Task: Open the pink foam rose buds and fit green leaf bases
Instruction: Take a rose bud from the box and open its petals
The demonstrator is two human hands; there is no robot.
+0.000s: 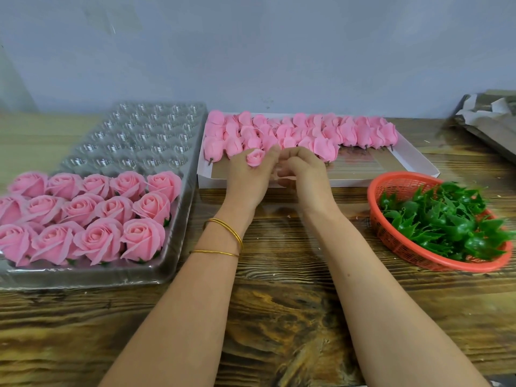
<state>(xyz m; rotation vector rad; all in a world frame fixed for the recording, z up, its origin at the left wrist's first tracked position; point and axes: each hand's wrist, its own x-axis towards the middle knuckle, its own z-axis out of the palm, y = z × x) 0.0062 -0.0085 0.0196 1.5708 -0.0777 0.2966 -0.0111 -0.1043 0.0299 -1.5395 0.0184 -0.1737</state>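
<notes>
One white tray (416,159) lies on the wooden worktop (279,317), its far half packed with closed pink foam buds (307,132) in overlapping rows, roughly thirty, though they crowd too tightly for a firm count. Several show a short dark stub at the base.

Over the near left part of the white tray, the left hand (248,177) grips one bud (255,157) in curled fingers. This bud is small, tightly wrapped and pale pink, with its spiral centre facing the camera. The right hand (305,171) sits just beside it, fingers bent towards the bud; motion blur hides whether it pinches a petal. Two gold bangles (226,230) circle the left wrist.

Left of the white tray is one clear plastic tray (145,127). About fourteen opened roses (97,210) fill its near end in three rows, full and layered, with green showing beneath some.

Right of the white tray, and nearer, one red basket (389,236) holds a heap of green leaf bases (444,219).
</notes>
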